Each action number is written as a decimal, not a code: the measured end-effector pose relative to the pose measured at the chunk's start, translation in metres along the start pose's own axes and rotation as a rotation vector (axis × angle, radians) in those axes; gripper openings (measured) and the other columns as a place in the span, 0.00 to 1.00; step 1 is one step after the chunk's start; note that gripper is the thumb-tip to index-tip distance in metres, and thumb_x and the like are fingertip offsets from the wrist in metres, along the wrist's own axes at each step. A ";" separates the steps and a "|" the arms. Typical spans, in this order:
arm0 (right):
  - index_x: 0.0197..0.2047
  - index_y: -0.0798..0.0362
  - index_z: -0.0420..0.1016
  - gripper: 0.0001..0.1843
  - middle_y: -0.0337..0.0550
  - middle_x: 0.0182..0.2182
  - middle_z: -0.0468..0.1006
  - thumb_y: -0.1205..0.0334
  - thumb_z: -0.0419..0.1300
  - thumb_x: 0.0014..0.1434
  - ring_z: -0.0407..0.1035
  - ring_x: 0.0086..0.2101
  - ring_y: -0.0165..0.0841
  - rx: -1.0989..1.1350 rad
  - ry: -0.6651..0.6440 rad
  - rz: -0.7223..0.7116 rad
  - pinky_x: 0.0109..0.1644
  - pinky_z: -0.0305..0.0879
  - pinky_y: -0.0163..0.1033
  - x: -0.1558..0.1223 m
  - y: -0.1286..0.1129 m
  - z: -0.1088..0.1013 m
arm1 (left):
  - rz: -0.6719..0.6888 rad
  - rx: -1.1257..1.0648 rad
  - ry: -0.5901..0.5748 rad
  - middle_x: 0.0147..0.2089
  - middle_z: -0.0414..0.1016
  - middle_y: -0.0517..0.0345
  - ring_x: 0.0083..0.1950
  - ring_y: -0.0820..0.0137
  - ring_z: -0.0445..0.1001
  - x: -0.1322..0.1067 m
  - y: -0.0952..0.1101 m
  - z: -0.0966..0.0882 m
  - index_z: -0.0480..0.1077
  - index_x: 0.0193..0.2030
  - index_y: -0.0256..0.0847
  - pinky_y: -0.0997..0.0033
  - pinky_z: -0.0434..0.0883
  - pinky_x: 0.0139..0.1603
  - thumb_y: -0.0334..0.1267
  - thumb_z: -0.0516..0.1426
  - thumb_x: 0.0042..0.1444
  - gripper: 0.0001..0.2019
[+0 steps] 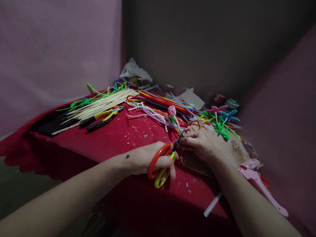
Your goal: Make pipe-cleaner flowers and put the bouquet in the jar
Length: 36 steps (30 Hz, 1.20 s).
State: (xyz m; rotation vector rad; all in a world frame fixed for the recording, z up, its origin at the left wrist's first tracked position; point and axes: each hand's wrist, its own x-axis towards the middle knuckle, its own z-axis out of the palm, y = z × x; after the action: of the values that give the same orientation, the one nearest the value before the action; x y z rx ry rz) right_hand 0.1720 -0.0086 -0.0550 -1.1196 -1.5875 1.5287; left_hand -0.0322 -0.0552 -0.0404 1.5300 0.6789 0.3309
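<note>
My left hand [158,159] is closed round the handles of a pair of scissors [161,164], one loop red and the other yellow. The dark blades point up and to the right, their tips close to my right fingertips. My right hand [199,144] is pinched at the lower end of a pipe-cleaner flower [172,111], which has a pink bud and a green and white stem. The bud leans up to the left. What lies between the right fingertips is partly hidden. Under that hand is a piece of cardboard [195,163].
On the red cloth [111,144] lie wooden skewers [103,103], yellow-black pliers [106,118] and coloured pipe cleaners [163,102]. Pink and blue flower shapes [228,116] stand at right, near a pink glue gun [259,184] and a glue stick [212,204]. Behind is a plastic bag [135,70].
</note>
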 end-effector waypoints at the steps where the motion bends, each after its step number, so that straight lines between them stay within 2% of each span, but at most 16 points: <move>1: 0.18 0.57 0.74 0.08 0.36 0.13 0.66 0.62 0.62 0.43 0.53 0.16 0.22 -0.007 0.006 0.003 0.20 0.46 0.32 0.000 -0.001 0.001 | -0.009 0.033 -0.004 0.24 0.74 0.52 0.23 0.74 0.71 0.000 0.002 0.000 0.73 0.29 0.31 0.79 0.65 0.22 0.36 0.50 0.53 0.14; 5: 0.20 0.57 0.77 0.07 0.38 0.15 0.70 0.61 0.63 0.41 0.56 0.17 0.23 -0.014 0.029 0.053 0.21 0.50 0.32 -0.003 -0.006 0.005 | -0.065 0.150 0.017 0.24 0.74 0.52 0.22 0.73 0.71 0.001 0.010 0.002 0.71 0.25 0.33 0.79 0.66 0.21 0.34 0.48 0.51 0.12; 8: 0.20 0.58 0.77 0.07 0.37 0.14 0.68 0.62 0.62 0.41 0.54 0.16 0.22 -0.014 0.039 0.058 0.21 0.49 0.31 -0.005 -0.009 0.007 | -0.081 0.274 0.068 0.22 0.73 0.53 0.20 0.74 0.69 0.003 0.013 0.007 0.67 0.20 0.34 0.80 0.64 0.18 0.32 0.48 0.49 0.11; 11: 0.18 0.57 0.76 0.07 0.36 0.13 0.67 0.63 0.61 0.41 0.53 0.16 0.22 -0.042 0.063 0.041 0.20 0.47 0.31 -0.004 -0.008 0.008 | -0.046 0.357 0.108 0.18 0.69 0.56 0.17 0.76 0.66 0.004 0.013 0.011 0.64 0.18 0.36 0.82 0.61 0.16 0.32 0.47 0.51 0.12; 14: 0.17 0.56 0.75 0.06 0.35 0.13 0.66 0.64 0.59 0.40 0.53 0.16 0.23 -0.025 0.071 0.049 0.20 0.48 0.31 -0.002 -0.004 0.009 | -0.052 0.386 0.125 0.19 0.68 0.56 0.17 0.76 0.65 0.003 0.014 0.011 0.63 0.19 0.36 0.80 0.63 0.18 0.36 0.46 0.54 0.15; 17: 0.17 0.53 0.74 0.07 0.37 0.15 0.69 0.62 0.59 0.42 0.56 0.17 0.24 0.016 0.113 0.050 0.21 0.51 0.32 -0.001 -0.004 0.012 | -0.021 0.381 0.116 0.22 0.69 0.56 0.19 0.76 0.66 -0.002 0.016 0.010 0.64 0.24 0.36 0.79 0.63 0.19 0.37 0.46 0.56 0.13; 20: 0.15 0.52 0.72 0.12 0.39 0.15 0.70 0.58 0.59 0.46 0.56 0.17 0.26 -0.062 0.215 -0.022 0.20 0.51 0.33 -0.003 -0.011 0.016 | 0.043 0.466 0.143 0.22 0.68 0.59 0.20 0.76 0.65 -0.010 0.014 0.009 0.63 0.29 0.37 0.80 0.60 0.19 0.36 0.47 0.55 0.08; 22: 0.13 0.52 0.69 0.15 0.39 0.13 0.67 0.57 0.60 0.47 0.54 0.16 0.26 -0.166 0.252 -0.084 0.19 0.49 0.33 -0.006 -0.018 0.019 | 0.063 0.595 0.213 0.23 0.68 0.59 0.21 0.75 0.65 -0.015 0.013 0.008 0.63 0.31 0.38 0.79 0.59 0.20 0.36 0.49 0.54 0.05; 25: 0.11 0.53 0.65 0.20 0.37 0.11 0.61 0.54 0.61 0.47 0.51 0.16 0.24 -0.259 0.304 -0.126 0.19 0.46 0.33 -0.008 -0.024 0.019 | -0.022 0.842 0.374 0.27 0.71 0.55 0.24 0.71 0.67 -0.021 0.015 0.009 0.64 0.37 0.38 0.74 0.62 0.24 0.36 0.48 0.55 0.07; 28: 0.16 0.55 0.67 0.18 0.36 0.15 0.61 0.50 0.61 0.47 0.51 0.17 0.24 -0.107 0.352 -0.132 0.19 0.44 0.32 -0.007 -0.020 0.017 | -0.125 1.090 0.486 0.33 0.72 0.47 0.31 0.63 0.71 -0.024 0.017 0.010 0.62 0.47 0.34 0.67 0.66 0.31 0.33 0.46 0.56 0.13; 31: 0.24 0.55 0.71 0.13 0.37 0.19 0.64 0.53 0.62 0.48 0.53 0.19 0.24 0.105 0.309 -0.164 0.20 0.44 0.32 -0.005 -0.014 0.014 | -0.160 1.311 0.548 0.39 0.72 0.42 0.38 0.59 0.72 -0.025 0.016 0.010 0.59 0.53 0.31 0.62 0.68 0.35 0.27 0.43 0.56 0.18; 36: 0.28 0.54 0.73 0.08 0.37 0.22 0.67 0.57 0.64 0.47 0.56 0.21 0.25 0.222 0.303 -0.212 0.23 0.51 0.32 -0.008 -0.014 0.011 | -0.074 1.556 0.559 0.40 0.71 0.43 0.41 0.60 0.70 -0.027 0.007 0.010 0.60 0.55 0.28 0.60 0.68 0.40 0.22 0.41 0.56 0.21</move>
State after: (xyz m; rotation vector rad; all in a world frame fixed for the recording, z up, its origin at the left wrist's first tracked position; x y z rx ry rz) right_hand 0.1633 -0.0200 -0.0412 -0.9726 -1.2549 1.2912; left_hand -0.0457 -0.0794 -0.0292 2.8933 1.6362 0.1266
